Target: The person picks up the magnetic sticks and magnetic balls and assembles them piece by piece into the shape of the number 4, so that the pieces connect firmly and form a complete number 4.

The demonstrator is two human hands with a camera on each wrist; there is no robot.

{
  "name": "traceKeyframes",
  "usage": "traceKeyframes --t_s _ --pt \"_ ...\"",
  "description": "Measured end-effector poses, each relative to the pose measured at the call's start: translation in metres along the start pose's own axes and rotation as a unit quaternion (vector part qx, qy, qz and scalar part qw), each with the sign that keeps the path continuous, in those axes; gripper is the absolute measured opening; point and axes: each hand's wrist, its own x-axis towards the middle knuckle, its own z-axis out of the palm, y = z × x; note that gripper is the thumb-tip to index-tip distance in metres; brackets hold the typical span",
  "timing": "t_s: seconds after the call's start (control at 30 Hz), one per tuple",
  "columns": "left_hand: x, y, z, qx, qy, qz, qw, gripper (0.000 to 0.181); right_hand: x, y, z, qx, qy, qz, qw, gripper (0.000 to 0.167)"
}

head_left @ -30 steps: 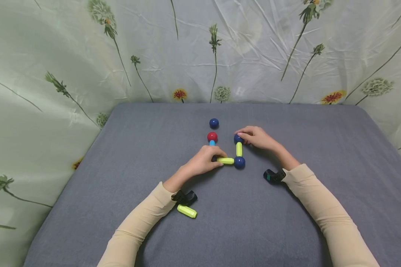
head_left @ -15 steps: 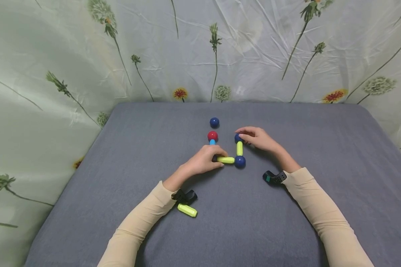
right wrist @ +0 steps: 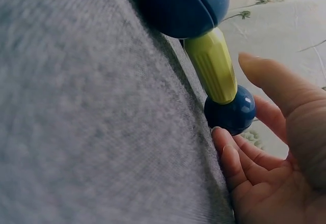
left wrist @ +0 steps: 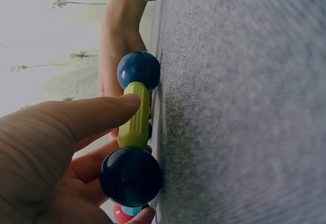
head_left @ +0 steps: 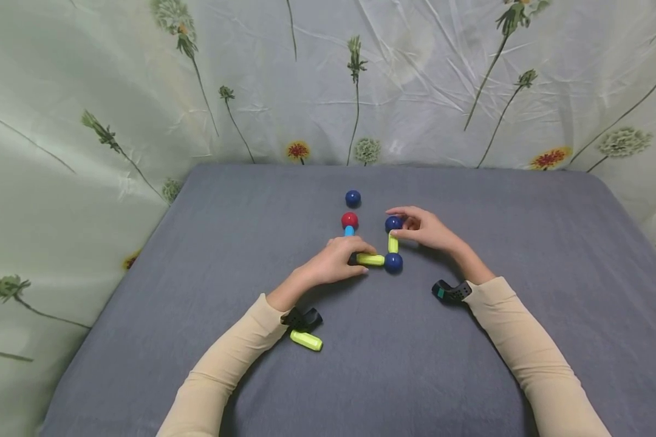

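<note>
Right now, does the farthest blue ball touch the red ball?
No, grey cloth shows between the farthest blue ball and the red ball.

place: you're at a screened-in spot; home or studio, can't tell
dandelion-print curtain [head_left: 432, 91]: lines your far and left sides
table [head_left: 415, 376]: gray, fabric-topped

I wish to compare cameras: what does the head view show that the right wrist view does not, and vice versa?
Head only: the left hand holding a yellow rod, the red ball, light-blue rod, loose blue ball and loose yellow rod.
Right wrist only: the palm side of the right hand, with a gap between its thumb and the second yellow rod.
Both: the right hand, that rod, the near blue ball and far blue ball, gray surface and flowered backdrop.
</note>
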Motion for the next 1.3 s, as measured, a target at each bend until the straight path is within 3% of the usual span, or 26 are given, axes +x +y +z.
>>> traceKeyframes --t_s 0.27,0.4,0.53,0.87,1.3 --pt "-0.006 0.0 -0.001 -0.011 0.005 0.013 0.9998 0.033 -0.012 -0.032 0.001 0.003 -0.011 -0.003 0.9999 0.046" --pt "-0.014 0.001 -0.007 -0.003 0.024 0.011 0.9996 0.034 -0.012 -0.034 0.002 0.012 -0.012 0.0 0.9999 0.047" --pt "-0.026 0.001 -0.015 0.003 0.037 -0.001 0.9993 0.034 -0.013 -0.034 0.002 0.011 -0.01 0.0 0.9999 0.047" --pt "-0.066 -0.002 -0.033 -0.002 0.029 -0.024 0.9993 0.033 -0.018 -0.038 -0.006 0.003 0.001 0.003 1.0 0.047" --pt "-0.103 0.015 -0.035 0.025 -0.009 -0.034 0.9991 0.033 -0.015 -0.041 -0.005 -0.004 0.002 0.001 1.0 0.046"
